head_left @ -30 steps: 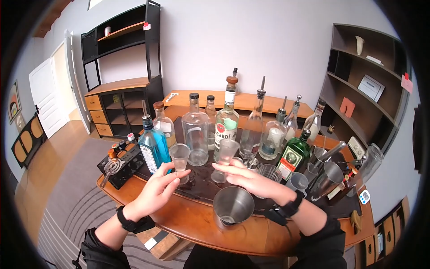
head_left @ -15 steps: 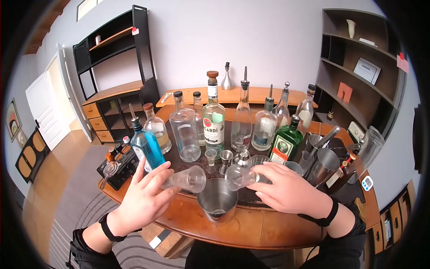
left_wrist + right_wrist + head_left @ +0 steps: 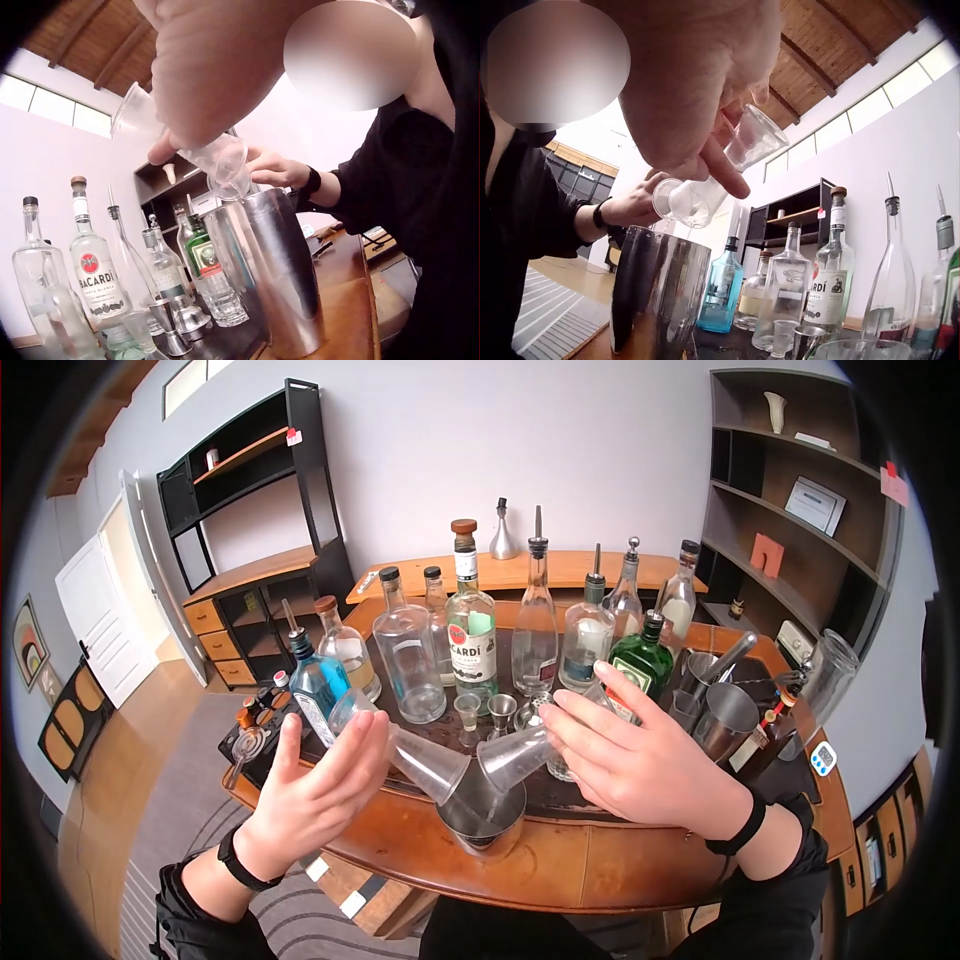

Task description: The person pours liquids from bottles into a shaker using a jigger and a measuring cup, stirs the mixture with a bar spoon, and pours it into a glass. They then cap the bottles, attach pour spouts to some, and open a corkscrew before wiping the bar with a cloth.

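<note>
My left hand [image 3: 315,790] pinches a clear double-ended jigger [image 3: 430,762] by its narrow middle, thumb hidden in the head view. Opposite it, my right hand [image 3: 645,765] holds a second clear jigger [image 3: 515,756] the same way. Both are tipped inward, their lower mouths side by side over the metal shaker tin [image 3: 483,825]. A thin stream of liquid shows at the tin's opening. From the left wrist view, the mouths sit right above the rim of the tin [image 3: 277,277], which stands upright near the table's front edge.
Behind the tin stand a small clear jigger [image 3: 467,712] and a metal jigger [image 3: 501,710]. Bottles line the dark mat, among them a blue bottle [image 3: 318,682], a Bacardi bottle [image 3: 470,645] and a green bottle [image 3: 642,660]. Metal cups [image 3: 727,720] stand at the right.
Both jiggers were upright above the mat a second ago. They came toward me over the tin, tilted toward each other, and now point steeply down into it.
</note>
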{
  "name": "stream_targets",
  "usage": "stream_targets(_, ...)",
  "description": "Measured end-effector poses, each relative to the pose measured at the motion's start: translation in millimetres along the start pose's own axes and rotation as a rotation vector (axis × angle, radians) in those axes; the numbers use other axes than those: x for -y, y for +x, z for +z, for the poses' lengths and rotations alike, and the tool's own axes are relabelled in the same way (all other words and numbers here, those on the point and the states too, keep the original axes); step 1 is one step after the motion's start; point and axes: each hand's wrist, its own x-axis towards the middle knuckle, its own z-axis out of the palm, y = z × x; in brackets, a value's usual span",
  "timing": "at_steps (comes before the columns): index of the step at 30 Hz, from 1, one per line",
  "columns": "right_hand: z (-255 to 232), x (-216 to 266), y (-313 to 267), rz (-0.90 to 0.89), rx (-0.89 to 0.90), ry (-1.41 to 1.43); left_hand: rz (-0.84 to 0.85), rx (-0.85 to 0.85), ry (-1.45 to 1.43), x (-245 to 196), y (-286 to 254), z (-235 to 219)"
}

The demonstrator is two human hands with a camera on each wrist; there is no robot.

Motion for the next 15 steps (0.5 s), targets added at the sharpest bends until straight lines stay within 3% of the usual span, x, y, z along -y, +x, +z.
stream_targets(3,-3,0,3,-0.032,-0.041,-0.076,-0.02,-0.102,0.08,2,0,6)
stream_targets(6,-3,0,2,-0.008,0.017,-0.044,-0.189,0.082,-0.378,6,6,-5)
stream_targets(7,3,0,1,0.091,0.016,0.153,-0.191,0.083,-0.379,4,6,-3)
stream_targets(8,9,0,0,0.19,0.016,0.35,-0.333,0.103,-0.63,0,6,3)
stream_targets(9,19,3,-2,0.188,0.017,0.352,-0.474,0.122,-0.881,-4,5,10)
stream_targets(11,44,8,-5,0.563,0.088,1.127,-0.485,0.152,-1.006,-12,-5,32)
stream_targets(13,71,5,-6,0.553,0.147,1.204,-0.615,0.222,-1.376,-29,-18,56)
stream_targets(15,101,11,-3,0.707,0.093,1.406,-0.634,0.28,-1.441,-48,-36,89)
